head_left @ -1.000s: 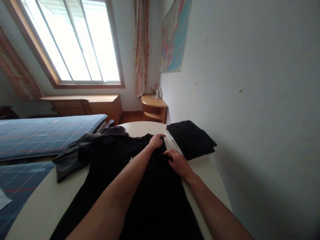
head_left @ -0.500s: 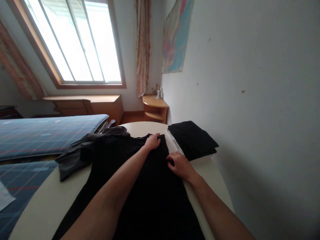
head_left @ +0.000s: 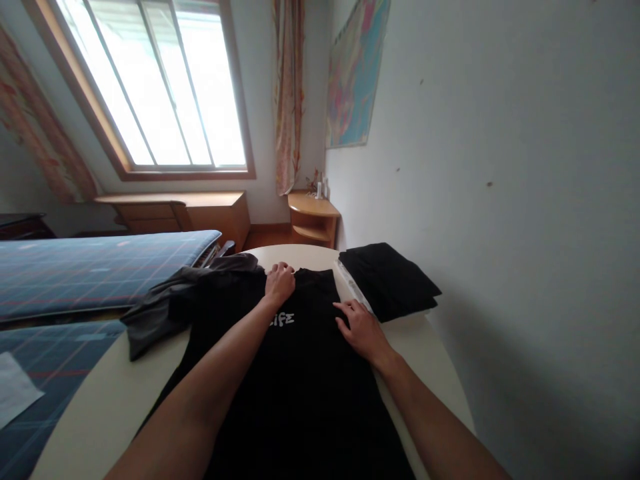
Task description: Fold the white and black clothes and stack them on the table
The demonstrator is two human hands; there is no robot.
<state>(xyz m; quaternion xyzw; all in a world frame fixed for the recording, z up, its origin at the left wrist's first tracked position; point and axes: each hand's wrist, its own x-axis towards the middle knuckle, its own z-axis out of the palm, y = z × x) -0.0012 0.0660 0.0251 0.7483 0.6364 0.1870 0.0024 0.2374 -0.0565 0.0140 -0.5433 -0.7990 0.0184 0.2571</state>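
Observation:
A black T-shirt lies spread on a round cream table, its neckline toward the far edge and white lettering on its chest. My left hand is at the neckline, fingers curled closed on the fabric. My right hand rests at the shirt's right edge, fingers parted and holding nothing. To the right of the shirt lies a folded black garment stack on something clear and plastic-like. A dark grey cloth sticks out at the shirt's left side and overhangs the table.
Left of the table stands a bed-like surface with a blue plaid cover, a white sheet lying on its lower part. A bare wall runs close along the right. Beyond are a wooden desk and a corner shelf by the window.
My left hand has moved left from the shirt's right shoulder area to the neckline, uncovering white lettering. My right hand's fingers have straightened; it stays near the shirt's right edge.

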